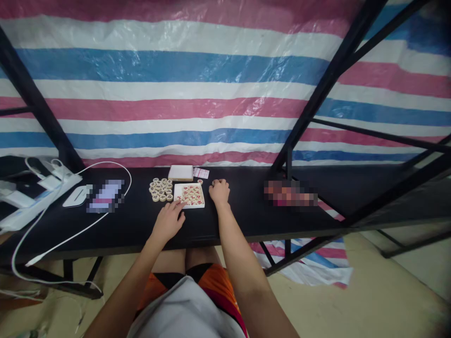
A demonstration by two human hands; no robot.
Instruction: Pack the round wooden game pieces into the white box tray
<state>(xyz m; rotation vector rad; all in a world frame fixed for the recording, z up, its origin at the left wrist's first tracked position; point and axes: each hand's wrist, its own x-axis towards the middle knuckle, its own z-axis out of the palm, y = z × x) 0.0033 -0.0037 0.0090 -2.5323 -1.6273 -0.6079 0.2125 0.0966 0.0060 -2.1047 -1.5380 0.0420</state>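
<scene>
A white open box [189, 206] holds several round Chinese chess pieces with red characters [191, 191]. My left hand [169, 221] lies at the near left corner of the box, fingers stretched out and fingertips touching the pieces at its near edge. To the right of the box, my right hand [220, 191] rests on the table with its fingers curled down; what lies under them is hidden. One loose red piece [200, 181] is just behind the box. Left of the box, dark-marked Chinese chess pieces [161, 189] stand grouped in rows.
Behind the pieces are a white box lid [181, 172] and a printed card [202, 173]. A blurred phone-like object [105, 196], a white device [74, 196], a power strip [42, 199] and cables are on the left. A blurred reddish object [289, 193] lies right on the black table [246, 218].
</scene>
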